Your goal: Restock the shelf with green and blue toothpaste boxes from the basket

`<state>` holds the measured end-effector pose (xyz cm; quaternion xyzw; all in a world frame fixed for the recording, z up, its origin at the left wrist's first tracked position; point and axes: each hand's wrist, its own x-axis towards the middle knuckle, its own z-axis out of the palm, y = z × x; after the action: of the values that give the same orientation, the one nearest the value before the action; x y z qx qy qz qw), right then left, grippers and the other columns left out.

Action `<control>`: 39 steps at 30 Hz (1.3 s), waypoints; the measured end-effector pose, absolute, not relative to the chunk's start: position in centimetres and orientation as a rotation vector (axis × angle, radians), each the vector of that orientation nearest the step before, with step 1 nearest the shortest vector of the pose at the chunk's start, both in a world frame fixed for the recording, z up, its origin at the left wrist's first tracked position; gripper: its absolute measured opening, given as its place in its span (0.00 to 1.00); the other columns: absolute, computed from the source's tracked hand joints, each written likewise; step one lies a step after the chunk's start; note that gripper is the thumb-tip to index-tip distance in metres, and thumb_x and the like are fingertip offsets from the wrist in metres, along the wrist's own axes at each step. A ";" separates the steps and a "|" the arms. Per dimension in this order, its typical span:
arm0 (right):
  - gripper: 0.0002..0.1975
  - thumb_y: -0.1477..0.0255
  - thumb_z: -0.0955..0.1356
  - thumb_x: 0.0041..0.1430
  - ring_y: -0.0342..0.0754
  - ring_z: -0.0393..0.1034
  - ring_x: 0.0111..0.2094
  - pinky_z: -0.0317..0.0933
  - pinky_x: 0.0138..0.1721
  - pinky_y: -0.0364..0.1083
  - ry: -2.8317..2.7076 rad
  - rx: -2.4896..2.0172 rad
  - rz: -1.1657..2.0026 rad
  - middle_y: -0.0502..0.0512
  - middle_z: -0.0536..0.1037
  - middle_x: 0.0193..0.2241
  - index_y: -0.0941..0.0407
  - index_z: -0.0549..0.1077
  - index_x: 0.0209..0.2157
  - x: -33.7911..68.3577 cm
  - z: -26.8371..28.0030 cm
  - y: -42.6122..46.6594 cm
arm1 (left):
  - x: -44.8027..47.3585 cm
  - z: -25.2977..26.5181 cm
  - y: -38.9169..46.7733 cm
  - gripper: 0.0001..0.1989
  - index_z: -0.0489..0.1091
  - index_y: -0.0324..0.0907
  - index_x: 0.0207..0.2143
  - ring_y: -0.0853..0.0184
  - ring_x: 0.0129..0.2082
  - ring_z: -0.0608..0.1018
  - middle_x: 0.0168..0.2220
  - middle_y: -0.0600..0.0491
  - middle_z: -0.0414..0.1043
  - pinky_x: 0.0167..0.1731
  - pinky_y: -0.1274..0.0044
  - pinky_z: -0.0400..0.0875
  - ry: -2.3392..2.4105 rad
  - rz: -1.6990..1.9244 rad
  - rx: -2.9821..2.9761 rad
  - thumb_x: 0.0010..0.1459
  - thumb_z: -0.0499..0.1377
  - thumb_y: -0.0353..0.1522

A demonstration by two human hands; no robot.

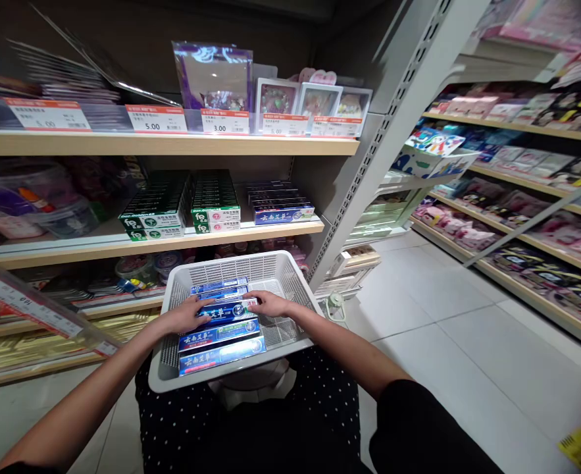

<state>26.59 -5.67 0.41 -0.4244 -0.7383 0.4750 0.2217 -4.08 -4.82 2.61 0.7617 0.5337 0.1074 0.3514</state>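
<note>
A grey perforated plastic basket rests on my lap, with several blue toothpaste boxes lying in its left half. My left hand is closed on the left end of one toothpaste box. At that box's other end, my right hand grips it with curled fingers. Nearer to me lie two more boxes, one dark blue and one lighter blue. Further blue boxes sit behind the held one, partly covered by it and my hands.
Ahead, a shelf carries green-and-white toothpaste boxes and a stack of blue ones. The shelf above has price tags and small packs. A metal upright stands to the right, beside the tiled floor.
</note>
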 end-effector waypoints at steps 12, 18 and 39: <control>0.24 0.72 0.75 0.48 0.46 0.75 0.32 0.71 0.29 0.43 -1.013 -1.509 1.511 0.58 0.78 0.39 0.58 0.70 0.48 28.6 -3.1 -3.2 | -3.0 0.6 0.9 0.26 0.74 0.41 0.39 0.62 0.35 0.79 0.36 0.49 0.78 0.38 0.74 0.73 1.180 0.400 1.258 0.35 0.71 0.41; 0.08 0.74 0.72 0.53 0.44 0.73 0.30 0.68 0.27 0.39 -0.950 -1.469 1.593 0.57 0.79 0.36 0.60 0.74 0.36 28.0 -2.5 -2.9 | -3.1 0.7 0.5 0.24 0.74 0.39 0.35 0.65 0.31 0.78 0.32 0.49 0.77 0.33 0.76 0.74 1.221 0.468 1.118 0.33 0.73 0.39; 0.05 0.74 0.72 0.53 0.42 0.71 0.29 0.67 0.28 0.38 -0.845 -1.466 1.652 0.55 0.78 0.30 0.60 0.73 0.29 27.8 -2.4 -2.4 | -3.0 0.1 1.2 0.29 0.73 0.38 0.39 0.64 0.38 0.78 0.40 0.49 0.73 0.37 0.72 0.79 1.250 0.521 0.926 0.31 0.75 0.32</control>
<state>27.76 -2.43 -2.36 -0.5736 -0.3308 0.6467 0.3786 -2.99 1.25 0.13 0.4130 0.5571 0.2322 0.6820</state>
